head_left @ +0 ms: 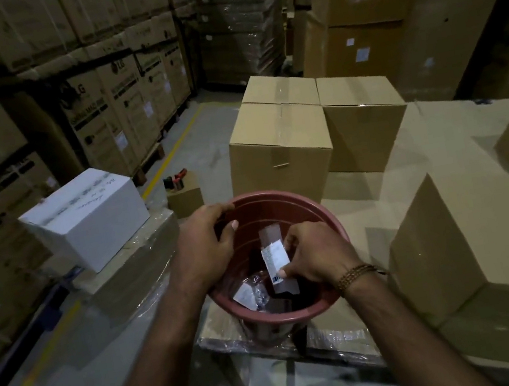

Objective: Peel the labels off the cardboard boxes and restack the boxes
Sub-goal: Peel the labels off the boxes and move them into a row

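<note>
A reddish-brown plastic bucket (pixel 317 212) stands in front of me on flat cardboard wrapped in plastic. My left hand (pixel 208 245) grips its far-left rim. Over the bucket's mouth, my right hand (pixel 318 253) pinches a white peeled label (pixel 274 257) with a barcode at its lower end. More peeled labels and clear film (pixel 247 294) lie at the bottom of the bucket. Plain brown cardboard boxes sit around it: a tall taped one (pixel 277 154) straight behind, and a large one (pixel 479 241) close on the right.
A white box (pixel 87 215) rests on a wrapped pallet load at left. A small brown box (pixel 184 198) with a tape dispenser (pixel 176 180) on top stands on the floor behind. Tall stacks of printed cartons (pixel 113 92) line the left aisle, marked by a yellow floor line (pixel 171 153).
</note>
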### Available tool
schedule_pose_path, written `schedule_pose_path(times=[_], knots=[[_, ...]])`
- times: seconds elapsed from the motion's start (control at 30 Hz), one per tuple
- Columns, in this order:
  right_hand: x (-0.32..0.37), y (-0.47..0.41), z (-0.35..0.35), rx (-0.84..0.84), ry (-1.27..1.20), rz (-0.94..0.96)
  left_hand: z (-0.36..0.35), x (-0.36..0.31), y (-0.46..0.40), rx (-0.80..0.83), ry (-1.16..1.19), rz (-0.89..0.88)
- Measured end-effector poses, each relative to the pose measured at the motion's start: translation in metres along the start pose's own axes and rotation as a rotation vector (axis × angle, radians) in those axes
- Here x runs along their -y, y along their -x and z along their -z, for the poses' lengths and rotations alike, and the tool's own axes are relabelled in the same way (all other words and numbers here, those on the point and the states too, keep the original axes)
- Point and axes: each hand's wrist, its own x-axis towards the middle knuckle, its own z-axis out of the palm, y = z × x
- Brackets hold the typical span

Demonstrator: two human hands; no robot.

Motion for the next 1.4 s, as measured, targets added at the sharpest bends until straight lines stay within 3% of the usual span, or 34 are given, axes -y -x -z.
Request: schedule_pose_path(times=[0.33,0.6,0.8,1.17,1.4], knots=[[0.011,-0.014,-0.002,-0.066,0.094,-0.009,-0.002,-0.003,-0.004,-0.041,0.008,0.029],[-0.025,0.019,0.043,-0.147,-0.099,0.012,-0.017,-0.034,-0.002,-0.084,-0.002,0.017],[-0.075,0.063,0.084,-0.334,-0.157,0.009,-0.039,-0.091,0.008,-0.087,0.107,-0.083],[-0.212,0.132,0.163,-0.587,-0.185,-0.121,-0.121,-0.194,0.046,0.112,0.193,-0.204],[-0.305,0.149,0.17,-0.464,0.021,-0.261,-0.17,-0.244,0.079,0.361,0.207,-0.015]])
